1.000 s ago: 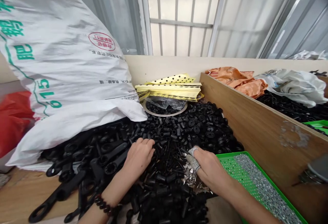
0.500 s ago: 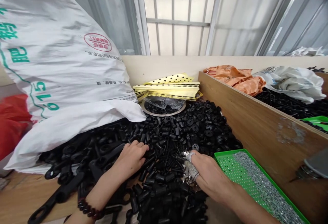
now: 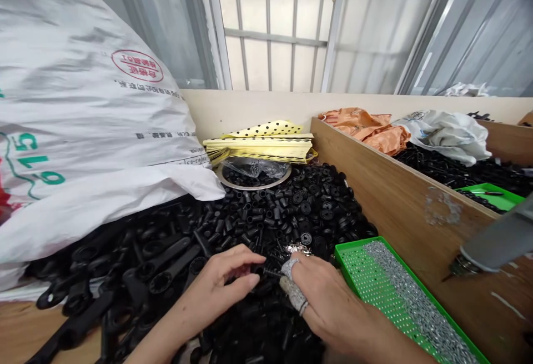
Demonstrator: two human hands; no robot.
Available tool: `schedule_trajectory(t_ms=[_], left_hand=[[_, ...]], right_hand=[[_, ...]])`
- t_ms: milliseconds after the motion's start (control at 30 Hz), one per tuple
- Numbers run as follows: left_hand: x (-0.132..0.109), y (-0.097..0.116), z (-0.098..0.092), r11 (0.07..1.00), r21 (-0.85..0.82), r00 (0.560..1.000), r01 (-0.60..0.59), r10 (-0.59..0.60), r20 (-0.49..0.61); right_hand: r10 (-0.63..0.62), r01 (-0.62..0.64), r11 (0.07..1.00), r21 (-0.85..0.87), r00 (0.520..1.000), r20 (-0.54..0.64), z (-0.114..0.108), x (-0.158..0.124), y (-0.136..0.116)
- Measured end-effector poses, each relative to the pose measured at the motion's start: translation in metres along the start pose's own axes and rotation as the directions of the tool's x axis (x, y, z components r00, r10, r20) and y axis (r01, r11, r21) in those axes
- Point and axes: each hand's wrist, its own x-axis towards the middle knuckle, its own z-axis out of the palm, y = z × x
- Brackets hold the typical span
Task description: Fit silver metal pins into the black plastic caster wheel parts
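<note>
My left hand [image 3: 227, 278] pinches a small black plastic cap [image 3: 259, 269] between thumb and fingertips. Facing it, my right hand [image 3: 320, 292] is closed on a thin dark screw-like piece [image 3: 272, 273] that points at the cap. Grey tape [image 3: 295, 294] wraps two fingers of that hand. Around and under both hands spreads a heap of black plastic parts [image 3: 270, 208], short tubes and round discs among them. Some shiny metal pieces [image 3: 297, 249] lie just beyond the right hand. Longer black handle-shaped parts [image 3: 166, 275] are piled left of my left forearm.
A green tray [image 3: 339, 253] of small metal pins stands at right, near a grey power driver [image 3: 491, 242]. A wooden divider [image 3: 375, 180] runs behind them. A large white sack [image 3: 95, 103] leans at left. Yellow dotted sheets [image 3: 258, 147] lie behind a metal bowl [image 3: 254, 187].
My left hand has moved right and nearer to my right hand, now with a black cap in its fingers. The right hand has drawn slightly left, and the view has turned right.
</note>
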Motion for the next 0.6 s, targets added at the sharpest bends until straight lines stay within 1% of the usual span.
schedule_trajectory(t_ms=[100, 200, 267, 333, 400, 433, 500, 600], left_hand=[[-0.002, 0.000, 0.016, 0.961, -0.270, 0.997, 0.055, -0.069, -0.041], [-0.003, -0.003, 0.029, 0.846, -0.525, 0.988, 0.090, -0.142, -0.059], [-0.004, -0.003, 0.036, 0.778, -0.613, 0.977, 0.137, -0.210, -0.047], [-0.006, 0.000, 0.040, 0.780, -0.585, 0.955, 0.222, -0.294, -0.030], [-0.009, 0.005, 0.042, 0.821, -0.483, 0.935, 0.304, -0.355, -0.016], [-0.011, 0.008, 0.042, 0.836, -0.442, 0.930, 0.324, -0.368, -0.014], [-0.015, 0.012, 0.042, 0.845, -0.429, 0.934, 0.319, -0.356, -0.008], [-0.021, 0.015, 0.041, 0.850, -0.456, 0.956, 0.262, -0.293, 0.001]], right_hand=[[-0.022, 0.022, 1.000, 0.010, 1.000, 0.008, -0.003, -0.004, -0.001], [-0.058, 0.059, 0.997, -0.039, 0.998, 0.038, -0.004, -0.008, 0.000], [-0.085, 0.092, 0.988, -0.124, 0.995, 0.061, -0.001, -0.012, 0.001], [-0.123, 0.128, 0.969, -0.213, 0.992, 0.033, 0.004, -0.016, 0.001], [-0.143, 0.132, 0.956, -0.263, 0.990, -0.022, 0.009, -0.019, 0.000], [-0.136, 0.121, 0.956, -0.267, 0.990, -0.037, 0.010, -0.019, -0.001], [-0.099, 0.089, 0.969, -0.231, 0.995, -0.030, 0.011, -0.019, -0.002], [-0.072, 0.072, 0.990, -0.119, 0.997, 0.002, 0.009, -0.018, -0.003]])
